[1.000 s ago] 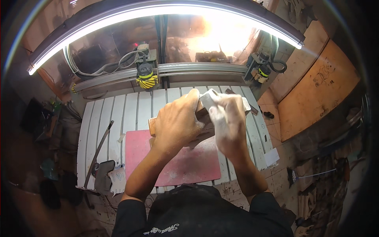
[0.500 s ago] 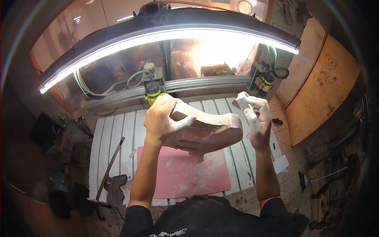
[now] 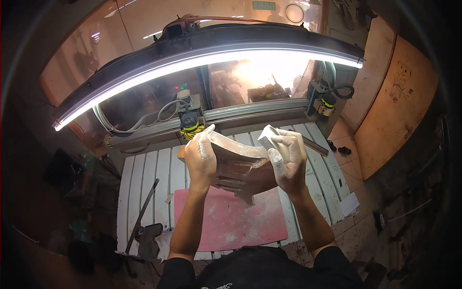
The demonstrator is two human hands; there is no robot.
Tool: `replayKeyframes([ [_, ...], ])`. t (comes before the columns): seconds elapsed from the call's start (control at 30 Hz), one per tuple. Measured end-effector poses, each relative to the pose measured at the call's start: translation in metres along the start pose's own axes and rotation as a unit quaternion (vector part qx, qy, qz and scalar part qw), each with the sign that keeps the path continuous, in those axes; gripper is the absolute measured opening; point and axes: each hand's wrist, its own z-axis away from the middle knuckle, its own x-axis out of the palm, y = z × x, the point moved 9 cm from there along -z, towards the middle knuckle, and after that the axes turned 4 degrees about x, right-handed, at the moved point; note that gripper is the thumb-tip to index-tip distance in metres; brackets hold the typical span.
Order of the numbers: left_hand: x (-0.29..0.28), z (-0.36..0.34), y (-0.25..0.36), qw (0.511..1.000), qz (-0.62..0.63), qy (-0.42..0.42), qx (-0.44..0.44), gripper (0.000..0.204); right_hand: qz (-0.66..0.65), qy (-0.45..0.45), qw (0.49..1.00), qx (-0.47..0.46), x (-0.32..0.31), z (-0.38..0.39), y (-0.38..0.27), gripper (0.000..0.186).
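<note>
My left hand is closed on the left end of a brown wooden body, shaped like a guitar body, with a pale curved edge and several slots in its face. The body is held tilted above the table. At its right end, my right hand pinches a pale, folded piece that looks like sandpaper, close to the curved edge; whether it touches the wood I cannot tell. White dust coats the fingers of both hands. Below lies a dusty pink mat.
The mat lies on a white slatted table. A long dark bar clamp rests at its left, and a white paper at its right edge. Behind runs a metal rail carrying two tools, under a bright tube light.
My right hand has moved left and in toward the wooden body's edge with the sandpaper. The body has turned, and its right end is now behind my right hand. The view has shifted slightly.
</note>
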Motion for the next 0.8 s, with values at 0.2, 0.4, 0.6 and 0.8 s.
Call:
replayKeyframes([
  [0.2,-0.005,0.003,0.012,0.999,0.003,-0.005,0.042,0.044,0.002,0.02,1.0,0.006,-0.002,0.004,-0.004,0.027],
  [0.4,-0.005,0.008,0.002,0.998,0.057,-0.005,-0.005,0.041,0.006,0.015,1.0,0.006,-0.007,0.012,-0.013,0.027],
  [0.6,-0.007,0.012,0.005,0.998,0.057,0.0,0.003,0.039,0.03,0.009,0.999,-0.012,-0.01,0.026,-0.025,0.029],
  [0.8,-0.009,0.014,0.012,0.998,-0.011,-0.007,0.056,0.039,0.017,0.019,1.0,-0.004,-0.013,0.031,-0.024,0.029],
])
